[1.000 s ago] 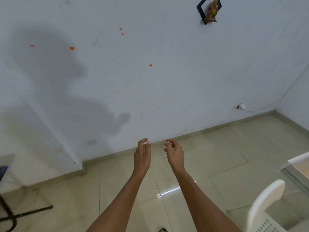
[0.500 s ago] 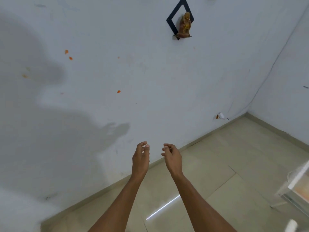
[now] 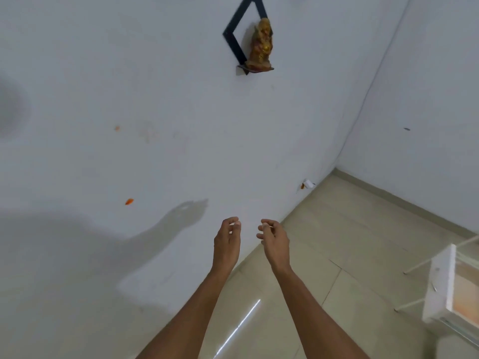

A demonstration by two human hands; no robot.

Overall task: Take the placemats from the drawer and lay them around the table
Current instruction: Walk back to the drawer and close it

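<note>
Hands: left hand (image 3: 226, 243) and right hand (image 3: 274, 242) loosely curled, fingers apart, gripping nothing — raised side by side before the wall (image 3: 155, 99).
Placemats: none visible; drawer not identifiable.
Change: view has swung right — figurine (image 3: 261, 45) now centred, white furniture (image 3: 439, 281) entering at right edge.
Meaning: judged a turn toward the furniture; retrieval not begun.

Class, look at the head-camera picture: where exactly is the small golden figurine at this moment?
The golden figurine stands high on the white wall, top centre of the head view, on a small ledge of a black diamond-shaped frame, well above both empty hands.
</note>
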